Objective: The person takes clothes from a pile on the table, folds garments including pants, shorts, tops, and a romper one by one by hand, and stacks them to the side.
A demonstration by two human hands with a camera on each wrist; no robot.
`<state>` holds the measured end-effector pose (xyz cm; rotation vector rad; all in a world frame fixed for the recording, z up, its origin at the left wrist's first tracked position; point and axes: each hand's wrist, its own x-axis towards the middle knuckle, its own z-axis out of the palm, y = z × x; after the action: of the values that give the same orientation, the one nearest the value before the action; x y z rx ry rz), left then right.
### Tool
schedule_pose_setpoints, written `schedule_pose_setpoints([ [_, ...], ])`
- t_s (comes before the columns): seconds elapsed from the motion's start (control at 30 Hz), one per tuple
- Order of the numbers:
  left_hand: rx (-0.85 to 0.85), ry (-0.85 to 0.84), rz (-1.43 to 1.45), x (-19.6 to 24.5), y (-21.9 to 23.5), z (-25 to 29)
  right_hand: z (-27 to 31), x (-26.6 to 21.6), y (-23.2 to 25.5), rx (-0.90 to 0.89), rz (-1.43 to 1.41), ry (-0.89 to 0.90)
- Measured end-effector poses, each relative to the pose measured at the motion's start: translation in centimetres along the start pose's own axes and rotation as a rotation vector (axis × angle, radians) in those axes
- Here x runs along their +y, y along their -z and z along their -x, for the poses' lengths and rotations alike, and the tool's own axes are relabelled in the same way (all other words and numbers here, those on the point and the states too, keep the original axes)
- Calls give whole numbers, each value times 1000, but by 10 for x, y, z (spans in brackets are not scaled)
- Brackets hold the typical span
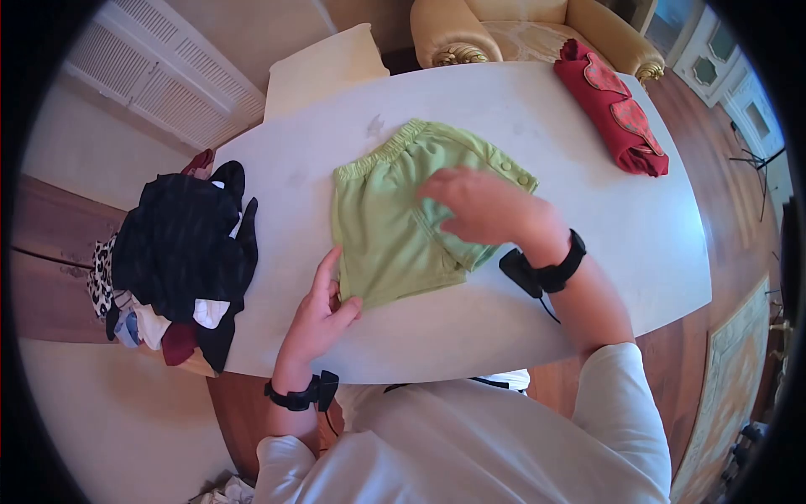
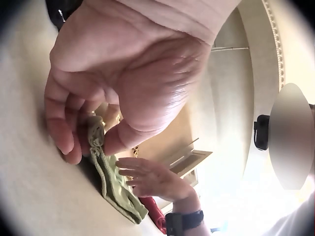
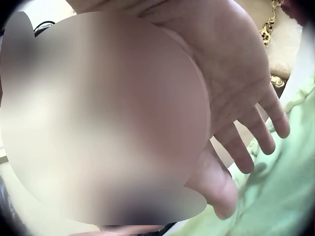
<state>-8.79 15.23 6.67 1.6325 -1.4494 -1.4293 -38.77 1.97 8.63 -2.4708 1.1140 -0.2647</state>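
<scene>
Light green shorts (image 1: 390,223) lie on the white table, elastic waistband toward the far side and buttons along the right edge. My left hand (image 1: 321,304) is at the lower left corner of the shorts. In the left wrist view, the thumb and fingers of that left hand (image 2: 123,93) pinch the hem of the shorts (image 2: 115,179). My right hand (image 1: 483,202), blurred in the head view, is over the right half of the shorts. The right wrist view shows this right hand (image 3: 229,73) with straight, spread fingers beside the green fabric (image 3: 280,182).
A pile of dark clothes (image 1: 180,244) sits at the table's left edge, with lighter garments under it. A rolled red cloth (image 1: 613,113) lies at the far right of the table (image 1: 285,185). A gold armchair (image 1: 453,29) stands behind the table.
</scene>
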Motion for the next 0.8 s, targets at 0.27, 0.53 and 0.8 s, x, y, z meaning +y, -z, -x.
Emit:
schedule_pose_setpoints([
  [0.27,-20,-254,-521,4,14,14,16,-14,-33,-27,215,191],
  [0.53,-48,-555,-810,16,13,-34,27,-71,-35,-102,314,207],
  [0.8,-122,-520,-899,20,17,-37,27,-85,-82,9,323,293],
])
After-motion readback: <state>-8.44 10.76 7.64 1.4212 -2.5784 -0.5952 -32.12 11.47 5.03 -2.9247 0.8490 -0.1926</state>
